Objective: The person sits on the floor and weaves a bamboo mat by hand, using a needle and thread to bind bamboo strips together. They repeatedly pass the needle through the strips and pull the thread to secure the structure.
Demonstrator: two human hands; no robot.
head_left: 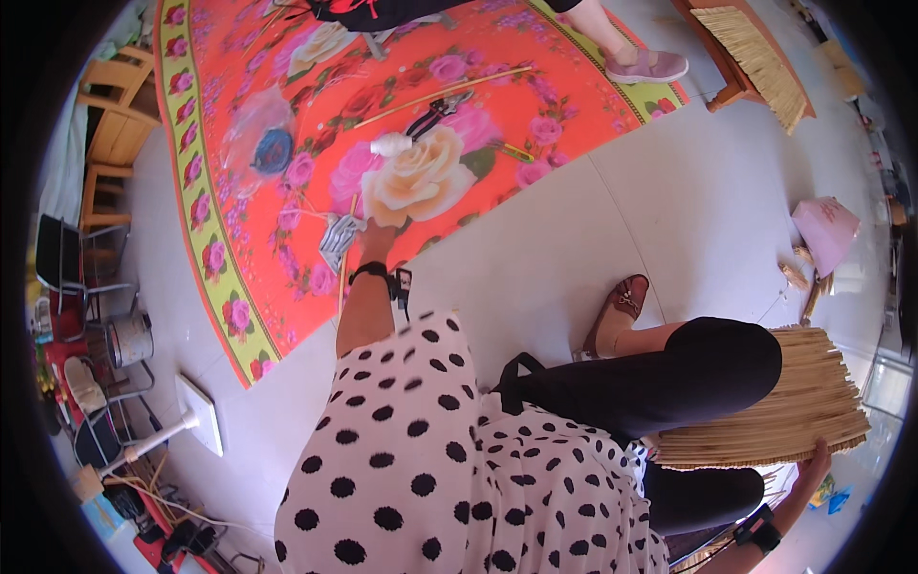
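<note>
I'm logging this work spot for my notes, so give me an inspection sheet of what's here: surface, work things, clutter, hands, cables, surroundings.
Surface: pale tiled floor with a red flowered mat.
Work things: straw bundle across the lap; thin sticks, shears and a white spool on the mat.
Clutter: pink paper bag, straw scraps beside it.
Hands: left hand reaching to the mat, grip hidden; right hand on the bundle's edge.
Cables: cords by the white fan base.
Surroundings: wooden chairs, another person's foot.

Bare floor (688,191) open; scissors (435,113), stick bundle (775,402) obstruct.
</note>
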